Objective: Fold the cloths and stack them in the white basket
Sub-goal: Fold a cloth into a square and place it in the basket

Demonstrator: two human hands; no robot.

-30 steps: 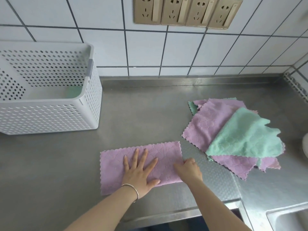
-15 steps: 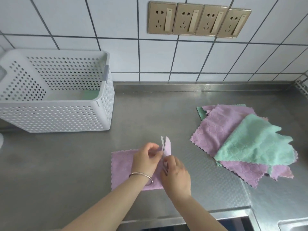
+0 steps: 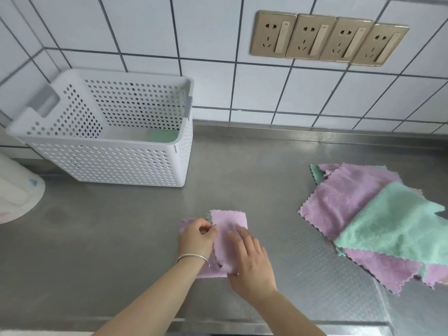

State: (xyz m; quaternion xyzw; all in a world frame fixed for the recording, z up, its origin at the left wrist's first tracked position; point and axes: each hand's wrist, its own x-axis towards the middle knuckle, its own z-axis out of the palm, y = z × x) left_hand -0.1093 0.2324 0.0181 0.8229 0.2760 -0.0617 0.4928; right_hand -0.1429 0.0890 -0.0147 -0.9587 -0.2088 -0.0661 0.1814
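The purple cloth point(image 3: 229, 235) lies on the near middle of the steel counter point(image 3: 121, 238), directly in front of the person. It is a soft, napped microfibre piece with zigzag-cut edges, folded over itself into a narrow upright rectangle, with a lower layer showing at its left side.

The left hand point(image 3: 196, 238) rests on the left part of the cloth, its fingers curled and pinching the folded edge. A thin metal bangle point(image 3: 192, 258) circles that wrist. The right hand point(image 3: 252, 260) lies flat on the right part of the fold, fingers extended and pressing the fabric down; it grasps nothing.

To the right, well apart from the folded piece, is a loose pile of unfolded cloths point(image 3: 363, 214): purple sheets with a quilted pattern and pinked borders, a mint-green cloth point(image 3: 397, 226) draped across them, and a green corner showing at the pile's far left.

The white basket point(image 3: 109, 137) stands at the left rear of the counter against the wall. It is rigid plastic, rectangular, perforated with round holes, with grey handle inserts. A green cloth point(image 3: 163, 136) lies on its floor at the right end.

The counter is brushed metal, with an embossed dot texture toward the right. The wall point(image 3: 194, 32) is glossy white tile with dark grout and carries four gold-coloured sockets point(image 3: 329, 38). A white rounded object point(image 3: 17, 190) sits at the far left edge.
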